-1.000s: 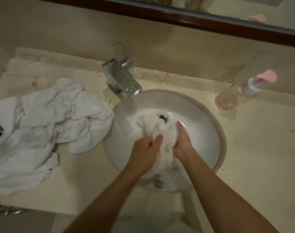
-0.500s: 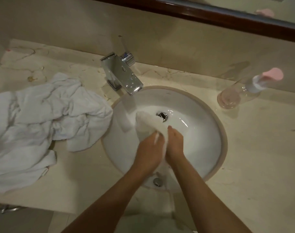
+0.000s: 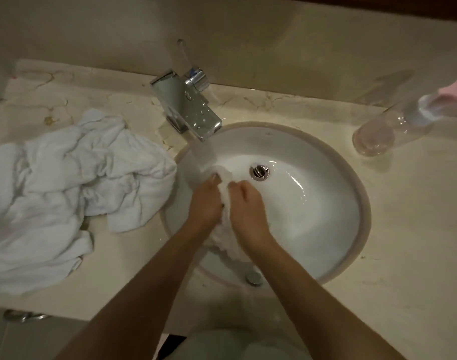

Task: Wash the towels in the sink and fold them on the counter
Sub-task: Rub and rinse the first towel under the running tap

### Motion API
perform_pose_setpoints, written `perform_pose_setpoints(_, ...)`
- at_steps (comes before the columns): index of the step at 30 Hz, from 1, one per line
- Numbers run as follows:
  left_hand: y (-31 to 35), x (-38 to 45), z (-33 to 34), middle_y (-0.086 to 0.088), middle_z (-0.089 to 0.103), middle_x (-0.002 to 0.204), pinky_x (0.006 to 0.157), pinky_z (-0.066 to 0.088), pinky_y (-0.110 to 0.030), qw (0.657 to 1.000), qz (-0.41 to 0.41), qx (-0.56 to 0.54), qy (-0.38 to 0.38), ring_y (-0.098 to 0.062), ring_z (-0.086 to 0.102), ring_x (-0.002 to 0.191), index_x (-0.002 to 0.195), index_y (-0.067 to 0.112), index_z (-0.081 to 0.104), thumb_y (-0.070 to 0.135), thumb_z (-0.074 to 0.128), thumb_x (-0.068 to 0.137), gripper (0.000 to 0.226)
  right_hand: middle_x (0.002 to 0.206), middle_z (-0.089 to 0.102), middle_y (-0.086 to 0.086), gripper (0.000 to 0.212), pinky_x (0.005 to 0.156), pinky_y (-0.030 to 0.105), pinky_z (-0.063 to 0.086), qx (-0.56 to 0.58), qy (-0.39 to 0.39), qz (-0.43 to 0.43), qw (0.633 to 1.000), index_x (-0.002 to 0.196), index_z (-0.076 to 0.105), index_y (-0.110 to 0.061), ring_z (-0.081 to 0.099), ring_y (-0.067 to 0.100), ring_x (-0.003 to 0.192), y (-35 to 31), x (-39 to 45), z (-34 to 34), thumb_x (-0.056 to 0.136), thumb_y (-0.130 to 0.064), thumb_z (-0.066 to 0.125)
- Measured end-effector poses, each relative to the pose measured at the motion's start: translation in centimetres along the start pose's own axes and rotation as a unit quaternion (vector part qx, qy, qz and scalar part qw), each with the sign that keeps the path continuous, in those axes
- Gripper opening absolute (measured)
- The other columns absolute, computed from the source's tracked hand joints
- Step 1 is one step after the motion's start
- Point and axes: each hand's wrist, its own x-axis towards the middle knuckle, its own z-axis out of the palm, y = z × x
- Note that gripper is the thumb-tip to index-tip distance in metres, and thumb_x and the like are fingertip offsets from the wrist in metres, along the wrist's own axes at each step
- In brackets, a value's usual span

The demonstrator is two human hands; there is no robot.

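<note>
Over the sink (image 3: 347, 183), a wet towel (image 3: 226, 237) is gripped betw. left hand (image 3: 205, 203) & right hand (image 3: 247, 211); water could be dripped onto the worktop (image 3: 404, 229) if lifted unwrung.

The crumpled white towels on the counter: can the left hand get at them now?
Probably not at once: the left hand grips the wet white towel in the sink; the crumpled white towels lie unobstructed beside it.

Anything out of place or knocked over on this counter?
Yes: the clear bottle with a pink cap lies on its side right of the sink. The towels on the left are heaped unfolded, one corner overhanging the basin rim.
</note>
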Motion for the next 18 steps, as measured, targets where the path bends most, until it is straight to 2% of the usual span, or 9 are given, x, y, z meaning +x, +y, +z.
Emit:
perform_pose_setpoints(2,0.6,-3.5,0.8,0.011,0.053,0.104,0.08,0.031,-0.015,0.998,0.044,0.027,-0.036,-0.009,0.054,0.102,0.117,0.02,0.059,0.026,0.026,0.109,0.035,0.071,0.053,0.0,0.032,0.075,0.039,0.042,0.034,0.074,0.063,0.995,0.069,0.046,-0.017,0.05,0.023,0.076,-0.1,3.9,-0.3,0.1,-0.022,0.044)
perform_pose_setpoints(4,1.1,-4.5,0.8,0.009,0.059,0.113,0.091,0.038,-0.022,0.998,0.039,-0.016,-0.044,-0.009,0.055,0.105,0.119,0.02,0.061,0.035,0.026,0.108,0.04,0.074,0.055,0.003,0.029,0.079,0.043,0.048,0.069,0.072,0.115,0.988,0.07,0.049,-0.017,0.054,0.027,0.08,-0.3,5.9,-0.1,0.098,-0.022,0.044)
perform_pose_setpoints(7,0.9,-0.6,-0.4,-0.001,0.067,0.102,0.081,0.046,-0.027,0.998,-0.011,-0.067,0.012,-0.017,0.06,0.094,0.108,0.014,0.064,0.026,0.03,0.108,0.036,0.071,0.053,-0.001,0.029,0.073,0.038,0.044,0.015,-0.02,0.034,0.999,0.07,0.05,-0.017,0.05,0.02,0.074,-0.5,2.6,1.2,0.099,-0.021,0.047)
perform_pose_setpoints(9,1.3,-0.6,-0.2,0.006,0.066,0.094,0.077,0.045,-0.025,0.997,0.011,-0.07,-0.008,-0.016,0.062,0.092,0.101,0.017,0.063,0.022,0.035,0.107,0.03,0.073,0.052,-0.002,0.034,0.072,0.037,0.041,-0.016,0.002,-0.001,1.0,0.068,0.046,-0.02,0.049,0.019,0.074,-1.1,2.0,0.8,0.101,-0.023,0.046)
perform_pose_setpoints(11,1.9,-3.9,0.6,0.019,0.061,0.105,0.084,0.041,-0.016,0.994,0.061,-0.06,-0.064,-0.002,0.06,0.101,0.114,0.025,0.062,0.033,0.034,0.108,0.029,0.083,0.057,0.006,0.033,0.079,0.038,0.042,0.006,0.096,0.056,0.994,0.072,0.049,-0.014,0.051,0.025,0.083,-0.9,5.2,-0.6,0.103,-0.021,0.041)
perform_pose_setpoints(13,1.9,-6.8,1.2,0.026,0.063,0.103,0.083,0.042,-0.005,0.987,0.092,-0.048,-0.121,0.008,0.06,0.099,0.114,0.034,0.062,0.04,0.038,0.105,0.027,0.081,0.059,0.008,0.031,0.074,0.031,0.045,0.096,0.069,0.136,0.984,0.076,0.054,-0.009,0.055,0.028,0.082,-0.7,7.5,-2.8,0.103,-0.02,0.043)
perform_pose_setpoints(15,1.1,-6.7,1.1,0.016,0.071,0.095,0.088,0.049,-0.017,0.987,0.062,-0.096,-0.115,0.0,0.066,0.091,0.1,0.024,0.071,0.043,0.046,0.102,0.031,0.079,0.06,0.006,0.025,0.072,0.026,0.05,0.283,-0.039,0.171,0.943,0.082,0.06,-0.011,0.059,0.023,0.077,0.7,7.3,-4.5,0.1,-0.025,0.049)
perform_pose_setpoints(17,-0.6,-4.9,0.9,0.001,0.074,0.087,0.085,0.052,-0.036,0.98,-0.041,-0.187,-0.049,-0.017,0.07,0.084,0.088,0.01,0.073,0.053,0.056,0.094,0.046,0.101,0.068,0.011,0.028,0.094,0.034,0.049,0.439,-0.081,0.21,0.87,0.104,0.066,-0.008,0.064,0.027,0.096,3.2,6.2,-6.3,0.098,-0.031,0.051)
perform_pose_setpoints(18,-1.7,-4.0,0.9,-0.003,0.076,0.089,0.084,0.054,-0.038,0.959,-0.109,-0.261,-0.007,-0.022,0.071,0.087,0.09,0.01,0.076,0.058,0.061,0.088,0.05,0.114,0.068,0.013,0.036,0.102,0.038,0.047,0.458,-0.075,0.238,0.853,0.117,0.065,-0.007,0.063,0.029,0.109,4.7,5.4,-7.0,0.097,-0.034,0.053)
